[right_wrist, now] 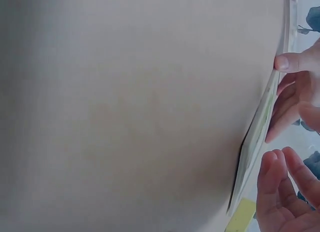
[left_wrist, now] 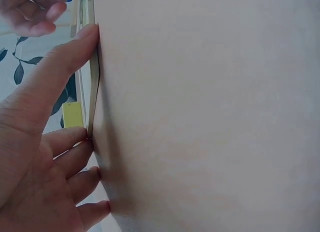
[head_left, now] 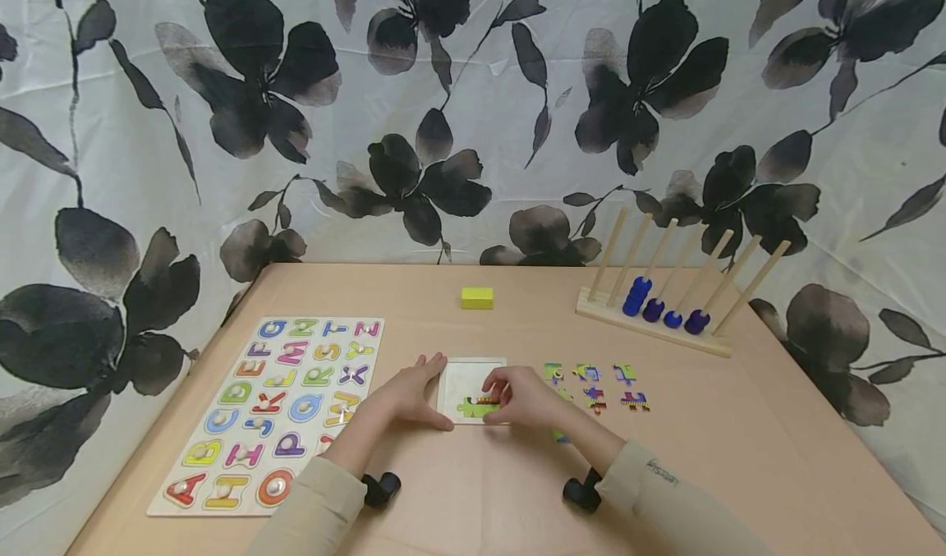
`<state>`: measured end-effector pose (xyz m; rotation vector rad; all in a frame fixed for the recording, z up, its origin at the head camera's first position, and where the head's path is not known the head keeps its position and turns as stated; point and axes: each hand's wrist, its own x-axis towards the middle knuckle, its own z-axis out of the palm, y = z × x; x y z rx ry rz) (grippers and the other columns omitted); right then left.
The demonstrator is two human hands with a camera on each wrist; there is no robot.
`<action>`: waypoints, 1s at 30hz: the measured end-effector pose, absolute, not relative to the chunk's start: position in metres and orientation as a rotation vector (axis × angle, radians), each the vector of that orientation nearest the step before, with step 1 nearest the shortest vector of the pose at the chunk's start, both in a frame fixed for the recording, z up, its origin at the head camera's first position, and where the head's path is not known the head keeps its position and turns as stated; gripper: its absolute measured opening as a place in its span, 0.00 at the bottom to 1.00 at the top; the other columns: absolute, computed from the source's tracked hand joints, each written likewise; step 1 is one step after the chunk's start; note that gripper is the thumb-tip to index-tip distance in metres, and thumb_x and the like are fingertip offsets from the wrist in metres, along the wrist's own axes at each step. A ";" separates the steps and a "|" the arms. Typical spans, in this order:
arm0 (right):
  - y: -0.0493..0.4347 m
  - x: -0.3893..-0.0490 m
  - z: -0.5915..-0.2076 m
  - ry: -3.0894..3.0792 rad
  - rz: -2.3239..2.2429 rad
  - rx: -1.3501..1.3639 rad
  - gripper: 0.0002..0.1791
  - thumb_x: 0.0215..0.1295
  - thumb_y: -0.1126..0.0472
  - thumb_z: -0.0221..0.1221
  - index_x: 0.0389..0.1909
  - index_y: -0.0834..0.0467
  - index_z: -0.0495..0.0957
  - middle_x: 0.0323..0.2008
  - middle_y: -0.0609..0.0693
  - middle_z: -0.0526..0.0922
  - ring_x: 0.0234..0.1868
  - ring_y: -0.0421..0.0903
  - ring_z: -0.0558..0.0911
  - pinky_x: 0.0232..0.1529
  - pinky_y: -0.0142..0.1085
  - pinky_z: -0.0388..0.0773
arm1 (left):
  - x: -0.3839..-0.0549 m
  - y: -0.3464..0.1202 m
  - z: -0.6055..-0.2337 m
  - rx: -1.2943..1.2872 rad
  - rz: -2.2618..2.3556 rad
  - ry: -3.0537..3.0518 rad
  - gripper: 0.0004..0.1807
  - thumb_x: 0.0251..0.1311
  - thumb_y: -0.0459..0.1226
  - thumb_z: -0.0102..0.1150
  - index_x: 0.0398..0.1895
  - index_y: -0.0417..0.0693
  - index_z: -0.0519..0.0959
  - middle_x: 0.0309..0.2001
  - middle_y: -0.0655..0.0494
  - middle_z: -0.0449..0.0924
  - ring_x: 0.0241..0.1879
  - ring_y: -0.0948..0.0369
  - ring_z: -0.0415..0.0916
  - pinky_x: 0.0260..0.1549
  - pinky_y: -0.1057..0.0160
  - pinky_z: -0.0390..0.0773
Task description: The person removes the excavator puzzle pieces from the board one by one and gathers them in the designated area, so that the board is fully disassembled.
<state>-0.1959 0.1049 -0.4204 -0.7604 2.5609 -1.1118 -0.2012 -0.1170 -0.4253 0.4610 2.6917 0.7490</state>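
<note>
A small white square puzzle tray [head_left: 461, 375] lies mid-table. A few joined puzzle pieces [head_left: 473, 409], green with a colourful picture, sit along its near side. My left hand [head_left: 410, 393] is spread around the tray's left corner; the left wrist view shows the thumb [left_wrist: 85, 39] and fingertips touching its rim. Over the tray's right part hovers my right hand [head_left: 528, 397], fingers bent loosely; in the right wrist view its fingers [right_wrist: 272, 179] and thumb are apart with nothing visible between them. Loose puzzle pieces [head_left: 594, 396] lie right of the tray, some partly hidden by the right arm.
On the left lies an alphabet peg board [head_left: 244, 416], partly covered by the left forearm. A yellow block [head_left: 476, 298] stands behind the tray. At the back right is a wooden peg rack [head_left: 650, 330] with blue beads. A floral cloth [head_left: 517, 112] hangs behind the table.
</note>
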 end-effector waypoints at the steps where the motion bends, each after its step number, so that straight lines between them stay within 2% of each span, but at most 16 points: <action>1: 0.104 -0.196 -0.421 2.559 -1.111 -0.759 0.17 0.43 0.64 0.70 0.34 0.63 0.76 0.25 0.52 0.76 0.25 0.42 0.72 0.24 0.27 0.70 | -0.201 -0.117 -0.426 0.463 0.749 2.692 0.58 0.33 0.50 0.75 0.69 0.41 0.55 0.70 0.49 0.51 0.68 0.46 0.44 0.62 0.43 0.52; 14: 0.090 -0.206 -0.426 2.591 -1.015 -0.728 0.16 0.42 0.66 0.69 0.34 0.63 0.77 0.22 0.49 0.73 0.24 0.40 0.69 0.23 0.27 0.67 | -0.201 -0.118 -0.427 0.471 0.762 2.692 0.58 0.32 0.50 0.75 0.68 0.41 0.55 0.70 0.49 0.51 0.68 0.46 0.44 0.62 0.43 0.53; 30: 0.082 -0.206 -0.424 2.631 -0.915 -0.756 0.11 0.39 0.68 0.70 0.21 0.63 0.76 0.19 0.48 0.74 0.22 0.39 0.68 0.23 0.27 0.66 | -0.201 -0.118 -0.427 0.466 0.757 2.697 0.58 0.33 0.50 0.76 0.68 0.41 0.56 0.70 0.49 0.51 0.68 0.46 0.45 0.62 0.45 0.54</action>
